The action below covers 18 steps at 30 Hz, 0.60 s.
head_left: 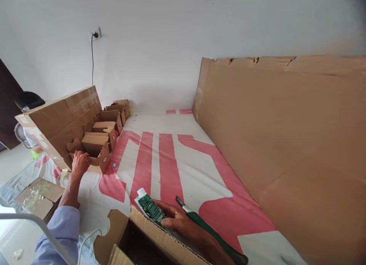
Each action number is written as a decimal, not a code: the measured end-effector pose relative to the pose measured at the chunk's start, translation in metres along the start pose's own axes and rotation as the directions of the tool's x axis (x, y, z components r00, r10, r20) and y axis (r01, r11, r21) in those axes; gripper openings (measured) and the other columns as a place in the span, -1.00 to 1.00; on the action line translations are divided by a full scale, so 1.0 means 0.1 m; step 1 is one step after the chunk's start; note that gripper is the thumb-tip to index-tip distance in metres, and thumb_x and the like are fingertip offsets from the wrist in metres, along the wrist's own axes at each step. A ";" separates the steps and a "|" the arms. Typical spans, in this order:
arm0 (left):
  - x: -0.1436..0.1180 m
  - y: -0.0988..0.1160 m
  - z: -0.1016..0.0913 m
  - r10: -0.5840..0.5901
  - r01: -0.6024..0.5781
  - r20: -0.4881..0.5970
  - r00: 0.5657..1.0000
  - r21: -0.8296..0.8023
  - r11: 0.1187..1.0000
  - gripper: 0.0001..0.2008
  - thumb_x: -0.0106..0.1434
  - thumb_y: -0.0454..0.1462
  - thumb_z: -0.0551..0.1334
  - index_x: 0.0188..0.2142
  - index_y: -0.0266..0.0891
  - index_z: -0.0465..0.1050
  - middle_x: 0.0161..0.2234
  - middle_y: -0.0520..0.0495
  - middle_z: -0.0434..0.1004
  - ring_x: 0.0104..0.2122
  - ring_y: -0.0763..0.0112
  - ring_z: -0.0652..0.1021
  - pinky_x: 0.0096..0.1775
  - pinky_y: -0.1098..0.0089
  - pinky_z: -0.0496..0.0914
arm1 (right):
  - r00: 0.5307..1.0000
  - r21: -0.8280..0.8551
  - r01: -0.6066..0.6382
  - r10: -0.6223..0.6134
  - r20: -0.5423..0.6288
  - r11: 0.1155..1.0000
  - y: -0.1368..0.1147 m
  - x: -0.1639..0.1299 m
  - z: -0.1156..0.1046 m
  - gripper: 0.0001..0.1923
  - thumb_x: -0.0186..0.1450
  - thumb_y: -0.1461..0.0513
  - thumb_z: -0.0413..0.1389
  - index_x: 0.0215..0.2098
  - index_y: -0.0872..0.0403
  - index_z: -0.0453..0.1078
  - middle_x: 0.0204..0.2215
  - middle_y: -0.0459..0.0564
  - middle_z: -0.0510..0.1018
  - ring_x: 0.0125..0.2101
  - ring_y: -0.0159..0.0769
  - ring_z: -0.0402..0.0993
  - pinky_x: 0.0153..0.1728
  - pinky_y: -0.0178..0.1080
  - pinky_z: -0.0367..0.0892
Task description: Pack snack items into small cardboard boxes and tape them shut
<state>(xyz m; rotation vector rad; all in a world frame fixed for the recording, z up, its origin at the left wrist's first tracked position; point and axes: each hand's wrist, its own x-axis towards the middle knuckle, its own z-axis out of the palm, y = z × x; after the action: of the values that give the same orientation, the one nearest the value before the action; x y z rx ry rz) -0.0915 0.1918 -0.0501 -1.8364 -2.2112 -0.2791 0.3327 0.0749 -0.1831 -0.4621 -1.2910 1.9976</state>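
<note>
My left hand [80, 162] reaches out to the left, its fingers curled over the near wall of an open cardboard box [98, 164]. My right hand [178, 221] is wrapped around a green drink carton [151, 208] with a white cap, tilted with the cap to the upper left. Just below that carton stands another open cardboard box [168, 238], its flaps up and its inside dark. Beside my right forearm lies a long tool [206, 227] with a dark green handle and a narrow tip; its exact kind is unclear.
Several open boxes [110, 116] run in a row toward the wall, alongside stacked closed cartons [65, 116]. A large cardboard sheet [280, 135] bounds the right side. A taped box [40, 196] and curved white bar [34, 219] are at left. A person [30, 101] sits behind the cartons.
</note>
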 end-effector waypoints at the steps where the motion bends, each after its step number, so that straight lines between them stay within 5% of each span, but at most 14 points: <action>1: -0.03 -0.01 0.02 -0.001 0.001 -0.022 1.000 -0.005 1.000 -0.48 0.11 -0.49 0.23 0.04 -0.23 0.69 0.09 -0.38 0.60 0.27 -0.23 0.46 0.23 -0.06 0.46 | 1.000 -0.008 -0.001 0.001 0.000 1.000 0.00 0.00 -0.01 -0.28 0.14 0.01 0.38 0.28 -0.17 0.60 0.24 0.02 0.66 0.34 0.24 0.42 0.43 0.19 0.10; 6: -0.41 0.15 0.03 -0.016 0.001 -0.232 0.973 -0.067 0.998 -0.31 0.15 -0.53 0.18 0.29 -0.29 0.52 0.31 -0.42 0.44 0.46 -0.36 0.25 0.34 -0.28 0.35 | 1.000 -0.049 -0.016 0.015 -0.016 0.999 -0.01 0.00 -0.01 -0.28 0.14 0.02 0.39 0.29 -0.19 0.60 0.27 0.01 0.63 0.36 0.26 0.40 0.43 0.22 0.12; 9: -0.73 0.48 -0.02 0.123 -0.220 -0.398 0.909 -0.209 0.953 -0.36 0.21 -0.55 0.13 0.24 -0.20 0.55 0.24 -0.31 0.51 0.45 -0.15 0.33 0.37 -0.15 0.37 | 0.998 -0.058 -0.011 0.007 -0.054 0.998 0.00 0.01 -0.01 -0.28 0.14 0.00 0.40 0.28 -0.20 0.60 0.28 0.00 0.63 0.38 0.26 0.39 0.45 0.20 0.10; 12: -1.01 0.86 -0.07 0.447 -0.533 -0.294 0.845 -0.397 0.747 -0.42 0.28 -0.51 0.13 0.22 -0.12 0.55 0.22 -0.21 0.55 0.30 0.09 0.52 0.34 0.02 0.45 | 0.995 -0.090 0.006 -0.015 -0.098 0.996 0.01 0.02 -0.01 -0.29 0.15 -0.05 0.41 0.28 -0.21 0.61 0.29 0.01 0.62 0.37 0.26 0.40 0.46 0.20 0.09; 15: -1.15 1.16 -0.05 0.691 -0.595 -0.074 0.719 -0.579 0.558 -0.31 0.25 -0.42 0.28 0.37 -0.08 0.43 0.38 -0.21 0.45 0.36 0.04 0.47 0.35 0.00 0.43 | 0.991 -0.131 0.011 -0.028 -0.132 0.991 0.04 0.03 0.00 -0.28 0.17 -0.10 0.41 0.28 -0.17 0.61 0.27 0.06 0.64 0.33 0.29 0.44 0.44 0.24 0.13; 18: -1.17 1.35 0.09 0.817 -0.607 0.053 0.574 -0.641 0.469 -0.20 0.18 -0.37 0.40 0.42 -0.08 0.38 0.44 -0.26 0.39 0.42 -0.07 0.39 0.37 -0.03 0.39 | 0.989 -0.160 0.018 -0.041 -0.140 0.987 0.05 0.04 0.03 -0.27 0.17 -0.12 0.41 0.27 -0.13 0.62 0.18 0.08 0.69 0.28 0.31 0.50 0.40 0.26 0.20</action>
<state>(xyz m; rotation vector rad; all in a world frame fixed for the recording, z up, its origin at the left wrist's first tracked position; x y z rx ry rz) 0.0608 0.1101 -0.0972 -3.2090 -1.2875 -0.4773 0.3259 0.0746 -0.1856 -0.6454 -1.3636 1.8102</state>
